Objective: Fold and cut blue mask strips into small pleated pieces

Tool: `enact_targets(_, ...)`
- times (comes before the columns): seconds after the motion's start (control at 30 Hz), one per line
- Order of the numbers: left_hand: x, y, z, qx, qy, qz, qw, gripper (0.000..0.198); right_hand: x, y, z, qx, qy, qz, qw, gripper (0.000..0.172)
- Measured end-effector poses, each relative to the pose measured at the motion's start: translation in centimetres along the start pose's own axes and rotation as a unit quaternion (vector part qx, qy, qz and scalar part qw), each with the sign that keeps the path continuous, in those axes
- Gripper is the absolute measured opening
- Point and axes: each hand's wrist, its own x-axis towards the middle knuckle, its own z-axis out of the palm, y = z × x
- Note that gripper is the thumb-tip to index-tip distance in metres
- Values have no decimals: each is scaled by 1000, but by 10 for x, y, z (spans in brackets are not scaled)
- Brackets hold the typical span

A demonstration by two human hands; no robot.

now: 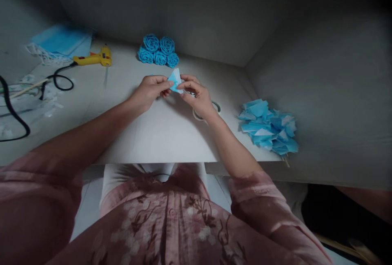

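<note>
Between my two hands, above the middle of the table, is a small folded piece of blue and white mask fabric (174,80), pointed at its top. My left hand (150,90) pinches its left side between thumb and fingers. From the right, my right hand (197,94) grips the white edge with its fingertips. A roll of tape (217,107) lies on the table under my right wrist, partly hidden by it. Just beyond my hands sit several rolled blue rosettes (159,57), stacked in two rows.
A yellow glue gun (94,59) with a black cord lies at the left, beside a pile of blue face masks (61,41). White scraps (50,103) litter the left side. Ruffled blue fabric flowers (268,128) on sticks lie at the right edge. Grey partitions (171,7) border the table (147,138).
</note>
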Motion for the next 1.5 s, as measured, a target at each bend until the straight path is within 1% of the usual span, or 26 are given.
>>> enact_targets(0.07, 1, 1, -1, -22, 9, -10, 1000, 31, 0, -2, -2, -10, -11, -7, 1000, 24)
enact_targets(0.17, 3, 2, -2, -39, 15, -17, 999, 32, -1, -6, -6, -30, -7, -27, 999, 31)
enact_targets(0.3, 2, 3, -2, -38, 6, -20, 999, 35, 0, -5, -7, -57, 5, -60, 997, 37)
enact_targets(0.43, 0, 3, 0, -36, 1, -31, 999, 35, 1, -2, -6, -75, 9, -78, 994, 38)
enact_targets(0.53, 0, 2, 0, -21, -1, -32, 999, 34, 1, 0, -4, -74, 10, -78, 994, 37)
enact_targets(0.67, 0, 1, 0, 8, -1, -13, 1000, 33, 1, 1, -2, -59, 29, -74, 995, 40)
enact_targets(0.83, -2, 0, 1, 32, -9, 15, 999, 33, -1, 2, 2, -2, 41, -41, 998, 41)
enact_targets(0.93, -2, 0, 2, 36, -6, 19, 999, 33, -1, 3, 4, 28, 49, -20, 998, 45)
enact_targets(1.0, -2, 1, 2, 35, -8, 19, 999, 33, 0, 4, 5, 44, 53, -5, 998, 51)
enact_targets(1.13, -2, 1, 2, 33, -14, 20, 999, 33, 1, 5, 5, 68, 39, 33, 996, 74)
enact_targets(1.2, -1, 0, 1, 20, -13, 11, 1000, 33, 2, 3, 3, 68, 28, 37, 997, 81)
enact_targets(1.27, 0, -1, -1, -12, -12, -7, 1000, 33, 1, -2, 0, 55, 16, 22, 998, 80)
enact_targets(1.37, 3, -1, -3, -74, -6, -36, 997, 33, -1, -9, -5, 30, 0, -35, 999, 68)
enact_targets(1.43, 4, 0, -3, -102, -6, -54, 993, 31, -2, -12, -9, 13, 3, -77, 997, 59)
enact_targets(1.5, 4, 2, -3, -116, -17, -77, 990, 28, -2, -12, -11, -16, 11, -100, 995, 52)
